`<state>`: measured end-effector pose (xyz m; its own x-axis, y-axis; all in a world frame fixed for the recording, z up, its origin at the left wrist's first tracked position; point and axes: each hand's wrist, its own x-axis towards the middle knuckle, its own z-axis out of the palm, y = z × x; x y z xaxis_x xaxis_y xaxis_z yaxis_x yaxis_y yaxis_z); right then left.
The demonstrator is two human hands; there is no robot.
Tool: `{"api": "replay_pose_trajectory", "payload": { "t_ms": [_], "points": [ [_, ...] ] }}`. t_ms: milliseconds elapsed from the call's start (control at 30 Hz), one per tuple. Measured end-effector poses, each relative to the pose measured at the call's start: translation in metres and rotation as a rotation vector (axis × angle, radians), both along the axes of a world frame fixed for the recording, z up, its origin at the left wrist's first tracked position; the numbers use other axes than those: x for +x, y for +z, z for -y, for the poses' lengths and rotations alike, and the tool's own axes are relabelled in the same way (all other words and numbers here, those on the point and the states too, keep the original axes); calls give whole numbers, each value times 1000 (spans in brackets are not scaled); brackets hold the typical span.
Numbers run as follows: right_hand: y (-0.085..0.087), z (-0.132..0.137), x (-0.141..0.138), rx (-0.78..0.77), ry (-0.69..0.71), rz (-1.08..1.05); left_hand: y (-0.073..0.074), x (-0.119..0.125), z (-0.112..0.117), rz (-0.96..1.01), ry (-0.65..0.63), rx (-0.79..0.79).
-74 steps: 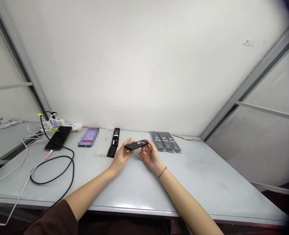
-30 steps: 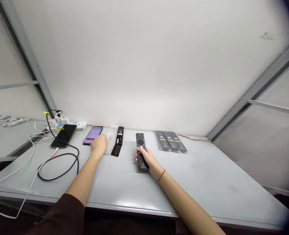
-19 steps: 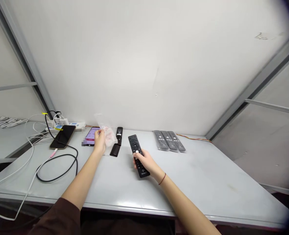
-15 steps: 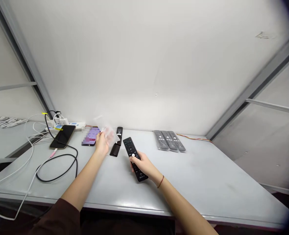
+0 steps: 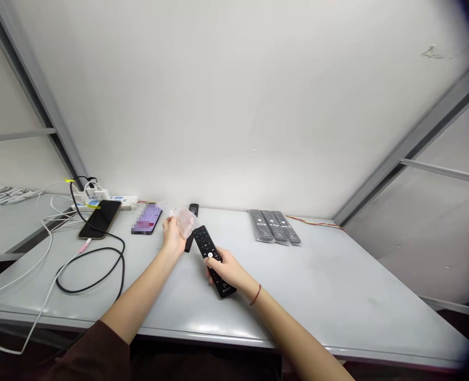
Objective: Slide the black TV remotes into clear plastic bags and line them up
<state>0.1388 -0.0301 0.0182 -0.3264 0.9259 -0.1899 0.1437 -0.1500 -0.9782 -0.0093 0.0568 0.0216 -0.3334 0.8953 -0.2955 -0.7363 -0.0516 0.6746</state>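
Note:
My left hand (image 5: 173,235) is closed on a clear plastic bag (image 5: 186,219), which it holds up over the table. Gripped in my right hand (image 5: 227,266) is a black remote control (image 5: 206,242), its buttons facing up and the thumb near a round white button. The far end of this remote touches or nearly touches the bag; I cannot tell which. Behind the bag lies another dark remote (image 5: 194,208), partly hidden by bag and hand. Three remotes in clear sleeves (image 5: 274,226) lie side by side at the back right.
On the left are a phone with a lit purple screen (image 5: 147,219), a dark phone (image 5: 100,219), a power strip (image 5: 129,202) with plugged-in chargers, and looped black (image 5: 90,291) and white cables. A wall (image 5: 254,106) closes off the back of the grey table (image 5: 317,296).
My left hand has moved right with the bag, now covering more of the remote lying behind it. The remote in my right hand has shifted slightly left, closer to the bag.

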Motion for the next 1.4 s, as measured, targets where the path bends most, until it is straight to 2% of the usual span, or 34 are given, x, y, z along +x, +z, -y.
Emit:
{"api": "replay_pose_trajectory", "payload": {
  "t_ms": [133, 333, 533, 867, 1033, 1233, 1400],
  "points": [
    [1, 0, 1, -11, 0, 4, 0, 2, 1, 5, 14, -32],
    [3, 1, 2, -23, -9, -2, 1, 1, 1, 8, -23, 24],
    [4, 2, 0, -28, 3, -15, 1, 3, 3, -2, 12, -32],
    [0, 1, -3, -60, 24, -27, 3, 11, 12, 0, -97, 104],
    [1, 1, -5, -85, 29, -39, 6, 23, 24, -66, -164, 102],
    [1, 3, -7, -17, -134, -93, 13, 34, 36, -11, -307, 62],
    [-5, -1, -9, 187, -334, -74, 10, 49, 53, -52, -351, 107]
  ]
}}
